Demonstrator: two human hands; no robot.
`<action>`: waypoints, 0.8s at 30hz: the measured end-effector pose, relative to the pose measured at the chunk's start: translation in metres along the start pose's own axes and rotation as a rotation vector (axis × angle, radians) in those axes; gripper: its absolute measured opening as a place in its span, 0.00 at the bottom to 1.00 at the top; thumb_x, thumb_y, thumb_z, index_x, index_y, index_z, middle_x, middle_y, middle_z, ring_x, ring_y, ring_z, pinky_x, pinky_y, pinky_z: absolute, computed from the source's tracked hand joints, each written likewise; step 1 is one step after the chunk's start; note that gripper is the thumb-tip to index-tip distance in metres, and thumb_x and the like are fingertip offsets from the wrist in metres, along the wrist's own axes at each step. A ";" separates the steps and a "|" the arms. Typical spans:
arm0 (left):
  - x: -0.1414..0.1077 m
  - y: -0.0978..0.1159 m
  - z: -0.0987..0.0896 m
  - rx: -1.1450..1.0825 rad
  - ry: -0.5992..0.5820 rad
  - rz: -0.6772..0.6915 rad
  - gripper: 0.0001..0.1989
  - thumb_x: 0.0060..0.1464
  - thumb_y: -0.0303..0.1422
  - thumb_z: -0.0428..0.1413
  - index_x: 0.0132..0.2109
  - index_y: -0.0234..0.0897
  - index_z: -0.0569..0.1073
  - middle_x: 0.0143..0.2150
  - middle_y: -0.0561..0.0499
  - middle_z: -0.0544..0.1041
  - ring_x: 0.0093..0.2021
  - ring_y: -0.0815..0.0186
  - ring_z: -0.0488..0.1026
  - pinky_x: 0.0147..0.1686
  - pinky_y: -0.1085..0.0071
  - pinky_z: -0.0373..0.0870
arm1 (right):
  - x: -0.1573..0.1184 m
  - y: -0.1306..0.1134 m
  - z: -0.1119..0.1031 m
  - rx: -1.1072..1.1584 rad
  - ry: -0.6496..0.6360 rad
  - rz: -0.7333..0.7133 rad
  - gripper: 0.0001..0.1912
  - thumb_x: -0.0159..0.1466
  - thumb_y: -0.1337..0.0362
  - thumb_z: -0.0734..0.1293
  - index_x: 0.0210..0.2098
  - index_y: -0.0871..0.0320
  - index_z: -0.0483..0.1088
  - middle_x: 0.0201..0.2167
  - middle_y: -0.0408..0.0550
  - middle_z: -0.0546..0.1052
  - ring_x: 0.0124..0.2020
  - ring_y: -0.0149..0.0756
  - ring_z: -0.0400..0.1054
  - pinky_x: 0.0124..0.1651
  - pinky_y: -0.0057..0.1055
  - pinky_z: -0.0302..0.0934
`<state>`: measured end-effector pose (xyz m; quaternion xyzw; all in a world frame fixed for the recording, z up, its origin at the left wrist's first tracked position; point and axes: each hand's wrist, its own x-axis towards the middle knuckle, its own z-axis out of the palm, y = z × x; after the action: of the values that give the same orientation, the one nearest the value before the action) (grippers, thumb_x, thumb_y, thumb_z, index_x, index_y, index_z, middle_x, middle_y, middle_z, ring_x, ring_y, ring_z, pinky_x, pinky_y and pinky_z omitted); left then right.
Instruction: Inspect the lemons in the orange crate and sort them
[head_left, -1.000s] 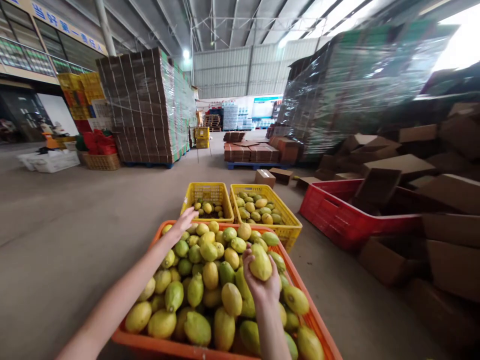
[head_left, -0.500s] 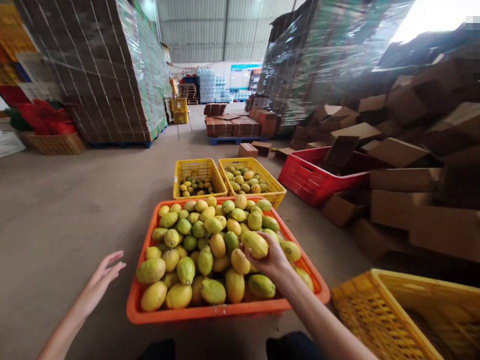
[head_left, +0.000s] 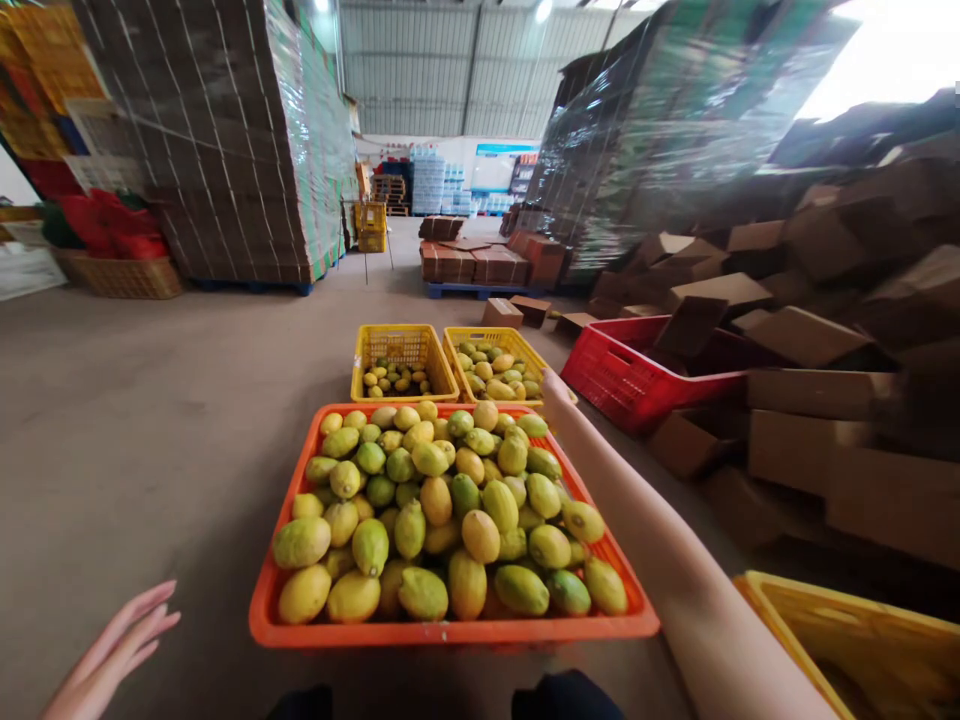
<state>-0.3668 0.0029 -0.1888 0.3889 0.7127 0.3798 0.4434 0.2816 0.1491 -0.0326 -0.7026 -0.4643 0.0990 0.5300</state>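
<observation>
A wide orange crate [head_left: 360, 634] directly before me is heaped with yellow and green oval fruits [head_left: 436, 500] that look like lemons. My right hand [head_left: 555, 388] reaches past its right side to the right edge of a yellow crate [head_left: 551, 400] behind it, which holds more such fruits [head_left: 501, 388]. That hand is small and blurred, its fingers mostly hidden, so whether it holds anything does not show. My left hand [head_left: 120, 645] hovers over the floor at the lower left, open, its fingers stretched out and touching nothing.
Another yellow crate [head_left: 360, 365] with fewer fruits stands at the back left. To the right are a red crate [head_left: 626, 385], piled cardboard boxes [head_left: 810, 440] and a yellow crate [head_left: 780, 620]. Tall wrapped stacks [head_left: 202, 150] rise farther back.
My right hand has gone from above the orange crate, where it gripped a yellow-green fruit, forward to the back right yellow crate. My left hand has dropped lower and farther left.
</observation>
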 end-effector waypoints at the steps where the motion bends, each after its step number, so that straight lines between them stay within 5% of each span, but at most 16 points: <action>1: -0.002 -0.003 -0.004 0.002 0.000 -0.003 0.45 0.28 0.76 0.62 0.46 0.50 0.77 0.59 0.41 0.83 0.62 0.31 0.78 0.65 0.38 0.75 | -0.005 0.008 -0.002 0.014 0.016 0.047 0.16 0.66 0.51 0.63 0.39 0.56 0.75 0.34 0.51 0.79 0.43 0.47 0.76 0.44 0.42 0.74; 5: -0.015 0.013 0.004 0.053 -0.012 0.003 0.41 0.34 0.70 0.65 0.47 0.45 0.78 0.61 0.38 0.82 0.60 0.34 0.80 0.64 0.42 0.76 | -0.038 0.040 -0.021 0.130 0.066 0.265 0.10 0.61 0.55 0.67 0.36 0.54 0.73 0.31 0.48 0.76 0.36 0.45 0.75 0.40 0.41 0.74; 9: -0.023 0.056 0.045 0.123 -0.102 0.028 0.39 0.38 0.66 0.65 0.48 0.42 0.78 0.63 0.35 0.80 0.60 0.41 0.81 0.63 0.49 0.76 | -0.079 0.050 -0.025 0.211 0.043 0.307 0.13 0.56 0.58 0.72 0.40 0.53 0.74 0.36 0.45 0.79 0.39 0.41 0.75 0.45 0.40 0.74; 15: -0.036 0.090 0.091 0.110 -0.292 0.089 0.40 0.38 0.63 0.66 0.51 0.40 0.77 0.65 0.34 0.78 0.61 0.43 0.80 0.63 0.50 0.75 | -0.137 0.022 0.044 0.246 -0.472 0.053 0.20 0.48 0.58 0.84 0.38 0.50 0.78 0.38 0.46 0.81 0.48 0.48 0.74 0.60 0.51 0.68; 20: -0.047 0.079 0.077 0.113 -0.293 0.100 0.36 0.42 0.62 0.65 0.51 0.42 0.79 0.60 0.37 0.82 0.60 0.43 0.80 0.64 0.50 0.74 | -0.147 0.002 0.101 -0.169 -0.609 -0.157 0.27 0.49 0.60 0.83 0.47 0.53 0.76 0.51 0.57 0.81 0.62 0.64 0.69 0.69 0.60 0.58; 24: -0.048 0.071 0.056 0.155 -0.260 0.066 0.36 0.41 0.64 0.65 0.49 0.42 0.80 0.58 0.38 0.83 0.58 0.43 0.81 0.62 0.49 0.75 | -0.144 -0.007 0.113 -0.404 -0.666 -0.228 0.23 0.53 0.62 0.81 0.47 0.55 0.76 0.48 0.61 0.83 0.60 0.66 0.72 0.68 0.60 0.58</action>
<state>-0.2848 0.0004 -0.1281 0.4909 0.6633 0.2847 0.4878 0.1271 0.1138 -0.1245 -0.6661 -0.6956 0.1687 0.2095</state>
